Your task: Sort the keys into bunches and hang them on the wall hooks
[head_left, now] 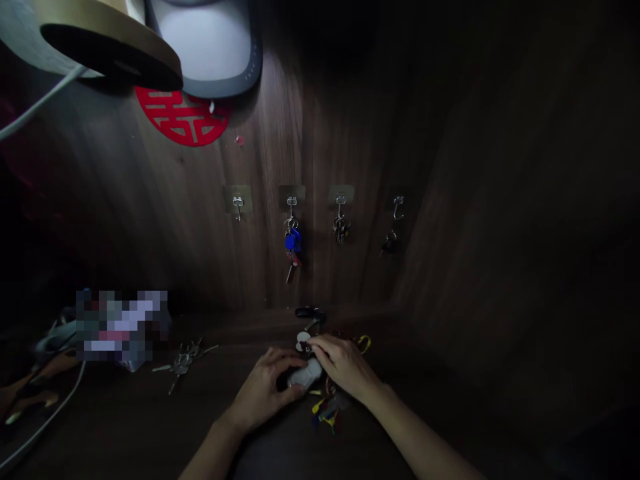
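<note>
My left hand [270, 383] curls around a pale grey, smooth block-like object [306, 375], thumb below it and fingers above. My right hand [345, 363] pinches a key ring with a white round tag [303, 339], just above the grey object. Beyond the fingertips a black key fob [309, 313] lies on the dark wooden surface. A bunch of keys with yellow, blue and green covers [326, 413] rests below my right hand. Past its knuckles shows a yellow loop [365, 343]. What lies under the right palm is hidden.
Metal hooks [341, 201] stick to the wooden wall; a bunch with blue tags [293, 241] and other keys [341, 230] hang there. Loose keys [183, 360] lie to the left. A lamp [205, 50] juts from above, over a red paper cutout [187, 120]. A white cable [55, 420] runs at left.
</note>
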Motion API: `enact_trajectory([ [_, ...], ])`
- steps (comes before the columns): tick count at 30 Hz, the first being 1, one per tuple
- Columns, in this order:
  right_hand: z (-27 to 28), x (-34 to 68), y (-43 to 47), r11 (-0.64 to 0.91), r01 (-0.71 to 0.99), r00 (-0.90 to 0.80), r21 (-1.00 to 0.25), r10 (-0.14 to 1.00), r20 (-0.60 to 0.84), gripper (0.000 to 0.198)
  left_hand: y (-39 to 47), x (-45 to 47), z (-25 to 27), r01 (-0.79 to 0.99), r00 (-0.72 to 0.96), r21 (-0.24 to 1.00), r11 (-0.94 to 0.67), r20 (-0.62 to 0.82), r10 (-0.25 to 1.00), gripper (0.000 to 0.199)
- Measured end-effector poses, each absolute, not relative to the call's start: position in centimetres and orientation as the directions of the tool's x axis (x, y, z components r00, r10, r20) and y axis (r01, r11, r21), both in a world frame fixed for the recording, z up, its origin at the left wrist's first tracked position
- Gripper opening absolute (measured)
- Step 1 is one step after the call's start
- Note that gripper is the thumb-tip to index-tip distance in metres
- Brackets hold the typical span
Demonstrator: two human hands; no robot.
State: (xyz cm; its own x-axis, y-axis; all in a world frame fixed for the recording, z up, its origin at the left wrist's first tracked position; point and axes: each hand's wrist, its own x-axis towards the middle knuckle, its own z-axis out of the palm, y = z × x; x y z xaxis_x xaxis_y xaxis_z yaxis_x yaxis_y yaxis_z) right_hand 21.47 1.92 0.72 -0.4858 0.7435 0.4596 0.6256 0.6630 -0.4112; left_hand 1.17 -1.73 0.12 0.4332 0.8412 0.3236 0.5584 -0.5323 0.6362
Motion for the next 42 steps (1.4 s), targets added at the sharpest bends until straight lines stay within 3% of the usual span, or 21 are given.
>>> enact_trajectory([
  [7, 1.4, 21.9, 6.9, 0.360, 0.825, -0.181, -0.436, 0.898, 0.400, 0.029, -1.7, 1.2, 0.2, 0.502, 0.399, 0.698, -0.510, 0.336, 0.853, 0.025],
  [10, 1.0, 21.8, 8.8, 0.310, 0.837, -0.131, -0.451, 0.914, 0.384, 0.030, -1.6, 1.2, 0.1, 0.473, 0.374, 0.724, -0.502, 0.351, 0.859, 0.021],
  [16, 0.2, 21.6, 9.2, 0.368, 0.782, -0.203, -0.503, 0.913, 0.353, 0.013, -1.5, 1.2, 0.5, 0.472, 0.324, 0.758, -0.450, 0.325, 0.888, 0.017],
  [24, 1.1, 20.4, 7.1, 0.405, 0.625, -0.185, -0.667, 0.907, 0.378, 0.018, -1.1, 1.0, -0.1, 0.458, 0.177, 0.781, -0.425, 0.388, 0.904, 0.010],
  [31, 1.9, 17.7, 4.2, 0.474, 0.310, -0.202, -0.824, 0.880, 0.430, 0.018, -1.2, 0.7, -0.2, 0.430, 0.060, 0.823, -0.372, 0.385, 0.921, 0.021],
  [36, 2.2, 16.1, 2.4, 0.536, 0.219, -0.283, -0.815, 0.835, 0.473, 0.019, -1.1, 0.5, -0.2, 0.389, -0.033, 0.827, -0.407, 0.454, 0.891, 0.026],
  [42, 1.9, 15.8, 2.5, 0.602, 0.125, -0.291, -0.789, 0.782, 0.551, 0.018, -1.3, 0.7, 0.0, 0.311, 0.074, 0.854, -0.416, 0.415, 0.907, 0.029],
])
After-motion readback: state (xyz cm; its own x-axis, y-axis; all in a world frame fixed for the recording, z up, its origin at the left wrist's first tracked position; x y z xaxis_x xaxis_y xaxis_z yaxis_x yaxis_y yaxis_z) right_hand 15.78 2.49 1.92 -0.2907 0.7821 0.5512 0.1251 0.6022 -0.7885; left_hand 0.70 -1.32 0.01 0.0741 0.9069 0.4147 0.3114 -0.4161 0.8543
